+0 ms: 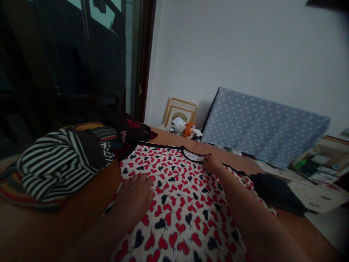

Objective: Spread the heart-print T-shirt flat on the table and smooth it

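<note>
Spread out in front of me is a white shirt (pixel 174 207) with red and dark hearts and black trim at its neckline and edges. On its left side my left hand (pixel 136 194) lies flat, palm down, with its fingers stretched out. My right hand (pixel 212 164) is closed at the right end of the neckline, its fingers pinching the cloth there. The shirt's bottom hem runs out of view below.
At left sits a heap with a black-and-white striped garment (pixel 54 163) and a dark folded garment (pixel 128 125). A dark folded cloth (pixel 278 193) lies at right. Behind are picture frames (pixel 195 109), a grey-blue dotted cover (pixel 261 127) and white drawers (pixel 316 196).
</note>
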Demonstrator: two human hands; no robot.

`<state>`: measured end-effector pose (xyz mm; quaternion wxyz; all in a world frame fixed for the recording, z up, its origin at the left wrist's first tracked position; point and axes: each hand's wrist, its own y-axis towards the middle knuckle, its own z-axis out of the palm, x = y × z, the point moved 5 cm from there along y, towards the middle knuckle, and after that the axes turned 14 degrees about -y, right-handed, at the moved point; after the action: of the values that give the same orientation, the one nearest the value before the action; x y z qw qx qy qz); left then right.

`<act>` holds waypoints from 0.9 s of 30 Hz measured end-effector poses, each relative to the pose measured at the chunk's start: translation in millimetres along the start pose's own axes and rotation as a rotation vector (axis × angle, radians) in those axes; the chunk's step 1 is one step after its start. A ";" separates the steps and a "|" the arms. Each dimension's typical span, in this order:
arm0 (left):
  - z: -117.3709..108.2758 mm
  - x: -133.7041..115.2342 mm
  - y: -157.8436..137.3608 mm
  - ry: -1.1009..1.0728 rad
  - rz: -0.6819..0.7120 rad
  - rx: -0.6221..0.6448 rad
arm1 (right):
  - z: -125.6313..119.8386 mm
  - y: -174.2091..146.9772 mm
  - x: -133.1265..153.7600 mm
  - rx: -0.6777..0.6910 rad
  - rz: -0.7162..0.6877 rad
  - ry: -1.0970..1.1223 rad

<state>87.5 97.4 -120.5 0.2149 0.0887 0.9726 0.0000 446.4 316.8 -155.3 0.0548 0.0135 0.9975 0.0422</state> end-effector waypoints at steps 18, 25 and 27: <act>-3.9 -2.8 -2.5 -0.084 -0.045 0.013 | -11.4 6.4 27.4 0.010 -0.006 0.314; -1.8 1.3 -3.8 -0.107 -0.010 -0.018 | 0.4 27.6 84.9 0.188 0.153 0.811; -1.9 3.7 -3.7 -0.118 -0.016 -0.018 | 2.1 35.7 102.1 0.260 0.209 0.978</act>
<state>82.8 94.5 -120.5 0.2725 0.0787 0.9589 0.0017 346.0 355.8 -165.4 -0.4246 0.0985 0.8968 -0.0756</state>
